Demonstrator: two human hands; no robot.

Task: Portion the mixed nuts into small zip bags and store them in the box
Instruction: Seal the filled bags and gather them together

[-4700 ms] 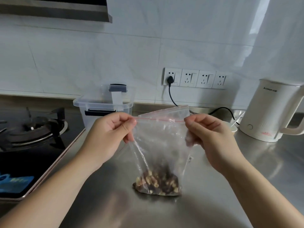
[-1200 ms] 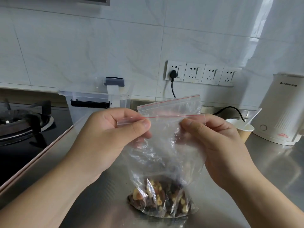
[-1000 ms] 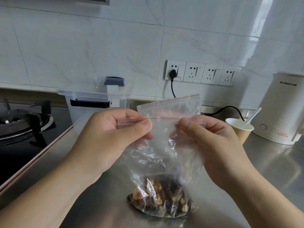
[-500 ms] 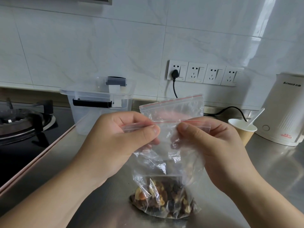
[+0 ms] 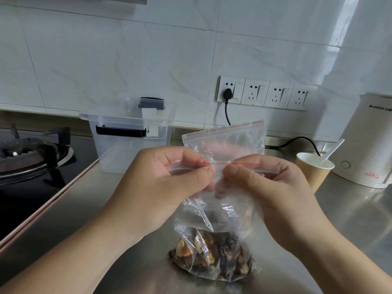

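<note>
Clear zip bag [image 5: 214, 219] | both hands pinch seal | fingertips hidden behind plastic

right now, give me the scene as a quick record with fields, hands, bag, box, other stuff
left hand: pinches the zip strip of the zip bag
right hand: pinches the same strip, thumb tips nearly meeting
mixed nuts: at the bag's bottom, resting on the steel counter
second bag: upright behind the hands
box: clear, open, behind the left hand
paper cup: holds a white spoon
kettle: far right
</note>
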